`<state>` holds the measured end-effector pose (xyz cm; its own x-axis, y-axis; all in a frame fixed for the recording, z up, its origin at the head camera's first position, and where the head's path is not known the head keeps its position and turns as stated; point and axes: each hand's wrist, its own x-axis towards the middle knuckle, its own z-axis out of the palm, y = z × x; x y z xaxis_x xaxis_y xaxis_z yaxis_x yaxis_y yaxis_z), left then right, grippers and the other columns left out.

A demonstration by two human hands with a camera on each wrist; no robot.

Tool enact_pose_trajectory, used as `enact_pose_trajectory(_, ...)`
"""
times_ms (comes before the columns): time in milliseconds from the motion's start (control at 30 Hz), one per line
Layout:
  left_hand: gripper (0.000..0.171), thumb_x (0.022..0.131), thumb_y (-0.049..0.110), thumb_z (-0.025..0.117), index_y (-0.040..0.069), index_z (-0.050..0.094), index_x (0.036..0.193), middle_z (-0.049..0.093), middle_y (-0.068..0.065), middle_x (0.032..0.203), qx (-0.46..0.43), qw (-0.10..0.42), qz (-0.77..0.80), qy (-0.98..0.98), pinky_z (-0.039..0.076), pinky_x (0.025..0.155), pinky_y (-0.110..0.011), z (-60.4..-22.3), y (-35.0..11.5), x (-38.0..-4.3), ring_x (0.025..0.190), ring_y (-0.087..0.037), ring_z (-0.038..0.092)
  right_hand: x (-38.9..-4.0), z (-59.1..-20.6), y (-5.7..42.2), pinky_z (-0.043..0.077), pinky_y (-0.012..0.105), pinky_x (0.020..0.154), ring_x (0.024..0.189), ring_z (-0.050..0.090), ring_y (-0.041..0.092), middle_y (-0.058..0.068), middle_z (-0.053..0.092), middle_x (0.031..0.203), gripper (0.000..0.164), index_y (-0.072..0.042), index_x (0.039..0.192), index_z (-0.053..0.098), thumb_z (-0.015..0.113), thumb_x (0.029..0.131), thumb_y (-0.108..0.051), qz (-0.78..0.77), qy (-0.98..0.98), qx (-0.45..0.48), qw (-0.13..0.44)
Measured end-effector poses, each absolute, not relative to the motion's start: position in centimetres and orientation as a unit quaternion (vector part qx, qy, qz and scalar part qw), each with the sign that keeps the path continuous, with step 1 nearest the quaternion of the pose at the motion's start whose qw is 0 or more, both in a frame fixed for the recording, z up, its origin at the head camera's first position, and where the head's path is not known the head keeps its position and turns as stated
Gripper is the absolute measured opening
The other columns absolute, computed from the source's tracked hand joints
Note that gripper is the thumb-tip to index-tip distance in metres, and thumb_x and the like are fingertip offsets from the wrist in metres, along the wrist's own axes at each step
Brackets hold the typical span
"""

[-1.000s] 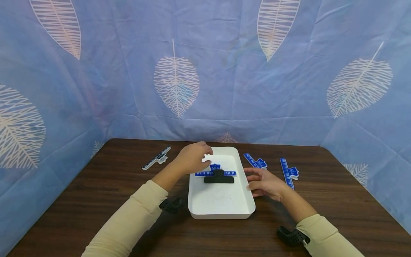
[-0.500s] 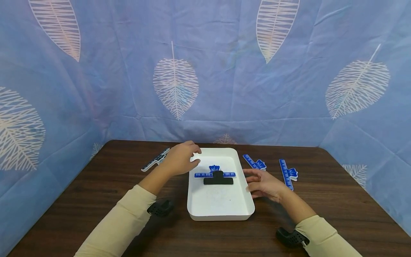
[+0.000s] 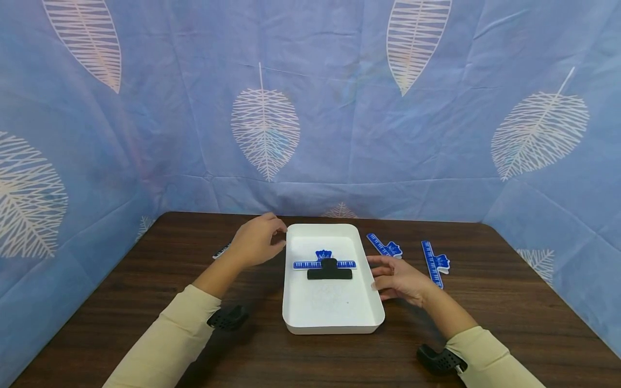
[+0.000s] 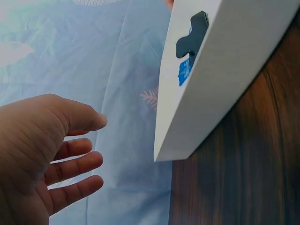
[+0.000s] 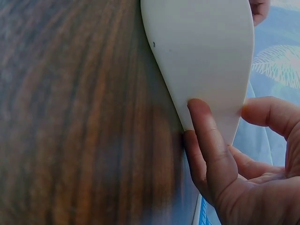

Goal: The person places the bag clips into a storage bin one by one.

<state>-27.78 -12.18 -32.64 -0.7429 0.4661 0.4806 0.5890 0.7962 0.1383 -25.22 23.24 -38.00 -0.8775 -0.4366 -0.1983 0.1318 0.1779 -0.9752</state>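
Note:
A white tray (image 3: 335, 307) stands on the table between the hands. Inside it lie a blue piano-key clip (image 3: 303, 264) and a black clip (image 3: 330, 273) overlapping it. My left hand (image 3: 257, 241), fingers loosely bent and holding nothing, hovers just left of the tray's far left side; the left wrist view shows a gap between that hand (image 4: 51, 150) and the tray wall (image 4: 206, 108). A black-and-white piano-key clip (image 3: 221, 250) is mostly hidden behind the left hand. My right hand (image 3: 400, 277) rests its fingertips (image 5: 199, 110) against the tray's right outer wall.
Two more blue piano-key clips lie on the dark wooden table (image 3: 262, 355) at the right: one clip (image 3: 385, 246) beside the tray's far right corner, another clip (image 3: 433, 264) farther right. A blue leaf-print cloth (image 3: 330, 134) hangs behind and at both sides.
From above the tray, my left hand has moved left past its rim, covering most of the black-and-white clip. The right hand stays at the tray's side.

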Motion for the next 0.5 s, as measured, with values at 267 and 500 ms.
enact_pose_trajectory(267,0.023,0.079,0.016,0.080,0.009,0.071,0.099,0.064,-0.004,0.093,-0.283,0.220,-0.141,-0.923,0.053,0.067,-0.035,-33.0,-14.0,-27.9,0.080,-0.017,0.060,-25.3,-38.1,23.2,0.057,0.046,0.079,0.099,0.066,0.031,0.031,0.050,0.131,0.084,0.007,0.150,0.018,0.066,0.081,0.003,-0.633,0.734,-0.105,0.223)
enact_pose_trajectory(500,0.023,0.079,0.016,0.079,0.008,0.071,0.098,0.063,-0.005,0.094,-0.262,0.211,-0.128,-0.933,0.051,0.063,-0.035,-33.5,-15.5,-28.0,0.075,-0.017,0.057,-25.4,-38.2,23.3,0.056,0.046,0.079,0.100,0.066,0.031,0.031,0.050,0.131,0.084,0.007,0.150,0.018,0.066,0.082,0.003,-0.634,0.732,-0.104,0.224)
